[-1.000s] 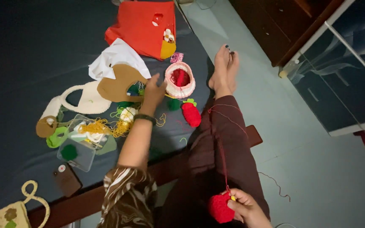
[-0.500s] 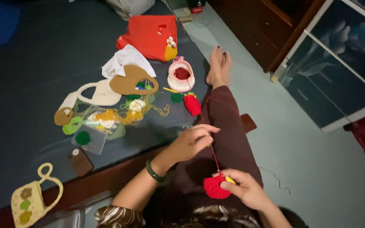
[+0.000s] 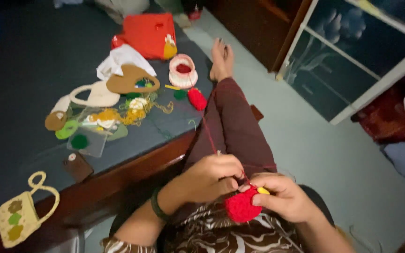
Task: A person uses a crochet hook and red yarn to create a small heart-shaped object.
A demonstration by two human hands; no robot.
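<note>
Left hand [image 3: 210, 178]: pinching the red yarn strand [image 3: 208, 133] closed between fingertips, beside the work.
Right hand [image 3: 282, 197]: gripping the red crochet piece [image 3: 241, 207] over the lap.
Table [image 3: 33, 65]: carrying crocheted items, including a red strawberry [image 3: 197, 99].

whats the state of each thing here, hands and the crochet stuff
left hand: fingers pinched on the red yarn strand
right hand: gripping the red crochet piece
red yarn strand: taut, running up to the bed
yellow crochet bag: lying flat
pink crochet basket: upright, open
</note>
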